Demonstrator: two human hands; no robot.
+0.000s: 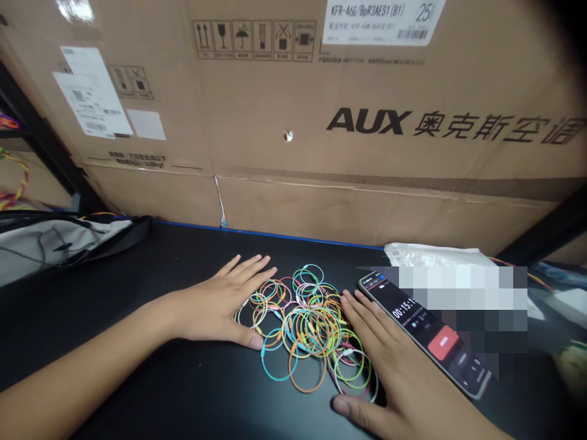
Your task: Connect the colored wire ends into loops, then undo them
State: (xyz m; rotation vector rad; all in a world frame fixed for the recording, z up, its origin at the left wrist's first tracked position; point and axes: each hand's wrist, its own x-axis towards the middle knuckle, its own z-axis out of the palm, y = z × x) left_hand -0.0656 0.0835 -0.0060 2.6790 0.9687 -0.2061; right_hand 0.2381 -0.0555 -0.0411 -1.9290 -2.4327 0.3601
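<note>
The left hand (215, 307) and right hand (380, 360) lie flat, spread wide and holding nothing, on either side of one tangled pile of coloured loops (307, 330) on the table (151, 379), seemingly hemming it in. The loops are too many to count; one phone (424, 330), apparently for timing, shows a timer just beside the right hand.

Black tabletop (137, 275) — coloured loops (312, 330), phone (413, 318)
</note>
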